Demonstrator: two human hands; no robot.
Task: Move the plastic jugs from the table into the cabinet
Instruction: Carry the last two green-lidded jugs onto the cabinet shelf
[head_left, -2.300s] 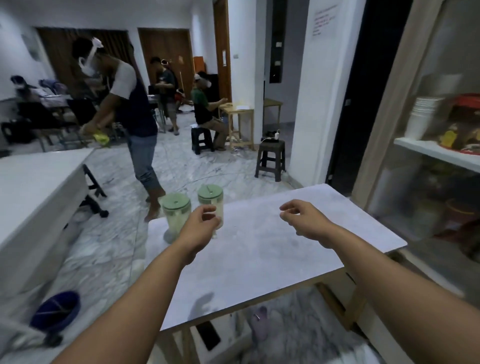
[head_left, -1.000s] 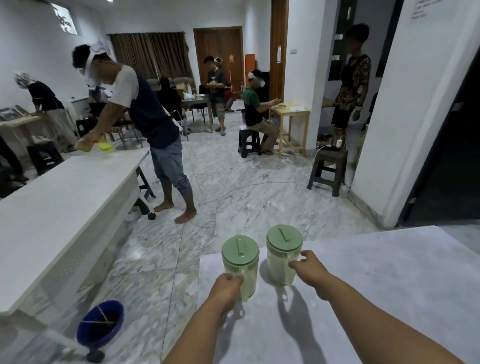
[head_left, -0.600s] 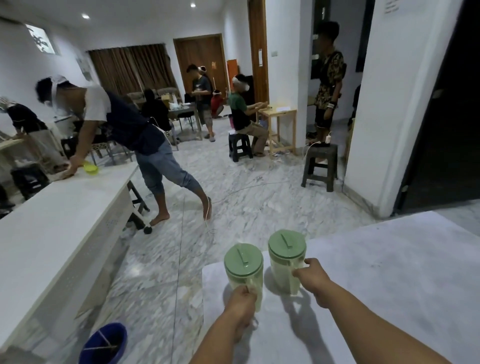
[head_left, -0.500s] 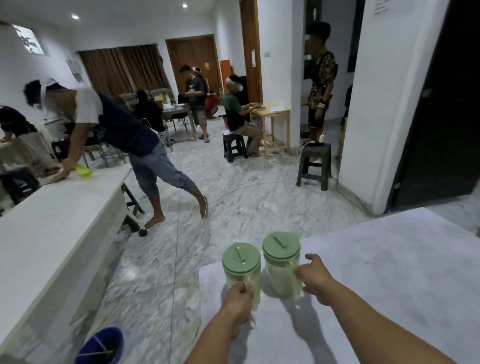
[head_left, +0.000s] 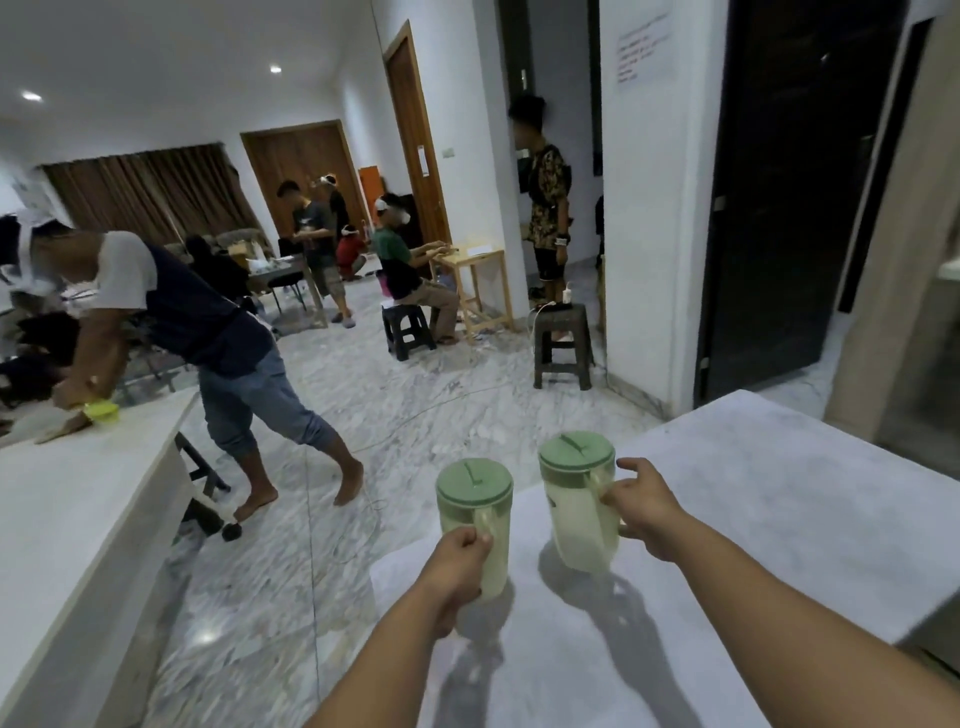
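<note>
— What do your hands have now?

— My left hand (head_left: 460, 564) is closed around the handle of the left jug (head_left: 475, 525), and my right hand (head_left: 641, 506) is closed around the handle of the right jug (head_left: 576, 501). Both jugs are over the near corner of the table (head_left: 753, 519). The right jug is tilted and seems to be lifted from the top; for the left one I cannot tell if its bottom is touching the table, because my hand covers it.

— How do they handle?

— I judge them light. The walls are thin pale plastic, stiff enough, but I think they would bend if I press the body. So the handle is the good place to hold, with the fingers wrapped fully, as I do now. The smooth plastic may slip if I hold only the wall.

— Is something inside?

— I see no liquid line through the cloudy walls, so they look empty, but I am not sure. Each has a green lid (head_left: 474, 482) sitting flat on top, which seems closed.

— And the cabinet?

— I cannot pick it out with certainty here; perhaps it is at the far right edge of the view.
</note>
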